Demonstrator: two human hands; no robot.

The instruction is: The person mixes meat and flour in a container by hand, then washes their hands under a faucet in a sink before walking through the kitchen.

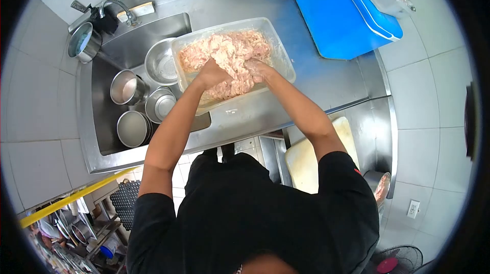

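A translucent plastic tub full of pale pink raw meat rests on the steel counter, its left part over the sink's edge. My left hand is sunk in the meat from the left side, its fingers hidden by the meat. On the right, my right hand reaches into the same heap, and its fingertips are covered as well. The two hands are a short way apart, with meat between them.
Metal pots and a round pan sit in the sink, left. A faucet is behind them. A blue cooler stands at the back right. A cutting board lies below right, near a pot.
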